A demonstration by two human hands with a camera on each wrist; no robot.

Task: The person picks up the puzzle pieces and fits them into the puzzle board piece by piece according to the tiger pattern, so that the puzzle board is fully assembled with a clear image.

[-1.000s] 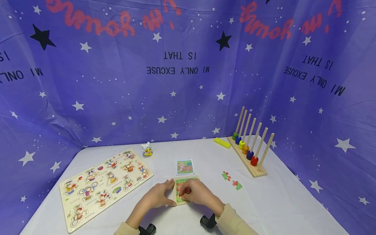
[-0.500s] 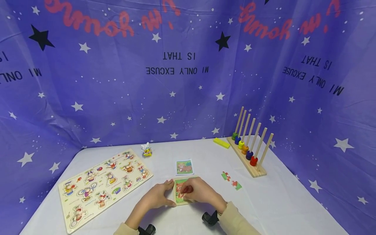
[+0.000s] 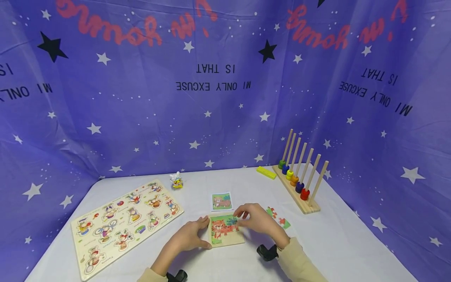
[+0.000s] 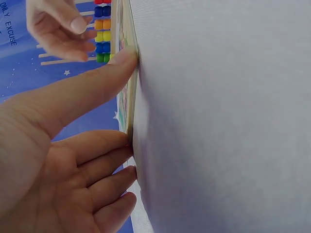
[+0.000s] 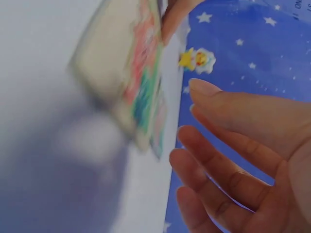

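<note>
A wooden puzzle board (image 3: 232,239) lies on the table, with red tiger and green leaf pieces filling its upper part and bare wood along the lower right. At its left edge is my left hand (image 3: 190,235); thumb and fingertips touch the rim, fingers fairly straight, as the left wrist view (image 4: 73,141) also shows. My right hand (image 3: 260,221) hovers just over the board's right side, fingers loosely bent and apart. In the right wrist view nothing sits between the right fingers (image 5: 233,179). Two joined-looking red and green puzzle pieces (image 3: 283,221) lie right of it, partly covered by that hand.
A picture card (image 3: 222,201) lies just beyond the board. Leftward is a large peg puzzle (image 3: 128,223); a small toy figure (image 3: 176,180) stands behind. At the right are a wooden peg rack (image 3: 299,192) with coloured beads and a yellow block (image 3: 266,172).
My right hand has lifted off the board's middle and moved right, uncovering the tiger pieces. Its fingers have spread from a pinch. The left hand stays at the board's left edge.
</note>
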